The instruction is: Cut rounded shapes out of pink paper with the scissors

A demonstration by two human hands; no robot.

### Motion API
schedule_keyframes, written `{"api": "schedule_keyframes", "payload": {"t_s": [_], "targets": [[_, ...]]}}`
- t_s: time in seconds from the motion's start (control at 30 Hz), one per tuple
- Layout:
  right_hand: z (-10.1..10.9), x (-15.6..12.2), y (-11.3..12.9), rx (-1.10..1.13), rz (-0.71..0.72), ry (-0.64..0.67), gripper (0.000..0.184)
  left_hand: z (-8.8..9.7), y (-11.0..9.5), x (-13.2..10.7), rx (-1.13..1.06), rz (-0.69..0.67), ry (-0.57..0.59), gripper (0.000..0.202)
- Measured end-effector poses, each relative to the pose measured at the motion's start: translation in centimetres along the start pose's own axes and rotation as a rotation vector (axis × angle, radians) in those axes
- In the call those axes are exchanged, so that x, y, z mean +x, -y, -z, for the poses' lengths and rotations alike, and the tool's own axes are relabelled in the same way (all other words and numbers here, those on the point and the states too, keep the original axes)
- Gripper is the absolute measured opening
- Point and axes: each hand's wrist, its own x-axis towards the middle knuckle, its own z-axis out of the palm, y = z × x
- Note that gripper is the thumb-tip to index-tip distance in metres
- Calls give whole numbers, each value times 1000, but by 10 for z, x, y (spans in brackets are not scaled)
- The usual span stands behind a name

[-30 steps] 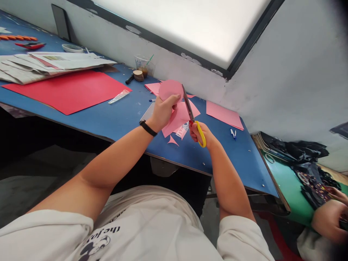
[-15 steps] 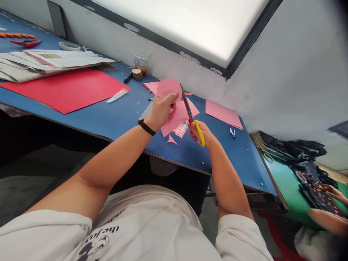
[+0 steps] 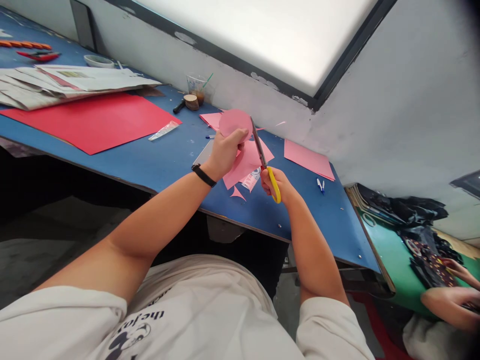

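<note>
My left hand (image 3: 224,152) is closed on a pink paper piece (image 3: 234,121) with a rounded top edge, held up above the blue table (image 3: 168,155). My right hand (image 3: 279,186) grips yellow-handled scissors (image 3: 264,160), whose blades point up along the right side of the paper. More of the pink paper hangs below my left hand (image 3: 245,161). A small pink offcut (image 3: 237,193) lies on the table under my hands. A black band circles my left wrist.
A large red sheet (image 3: 90,120) and a stack of newspapers (image 3: 67,82) lie to the left. A plastic cup (image 3: 197,89), a pink sheet (image 3: 307,158) and a pen (image 3: 321,185) sit on the table. Another person's hands (image 3: 448,297) work at a green table on the right.
My hands, the scissors and the pink paper have barely shifted. The other person's hands at the right have moved about.
</note>
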Motion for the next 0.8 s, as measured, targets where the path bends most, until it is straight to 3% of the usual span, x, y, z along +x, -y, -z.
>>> {"api": "schedule_keyframes", "payload": {"t_s": [0.17, 0.4, 0.8], "targets": [[0, 0, 0, -32, -15, 5, 85, -5, -9, -7, 20, 21, -16, 62], [-1, 0, -2, -196, -19, 59, 68, -9, -17, -8, 66, 23, -14, 43], [-2, 2, -6, -52, -65, 52, 78, -8, -16, -9, 42, 21, -20, 39]]}}
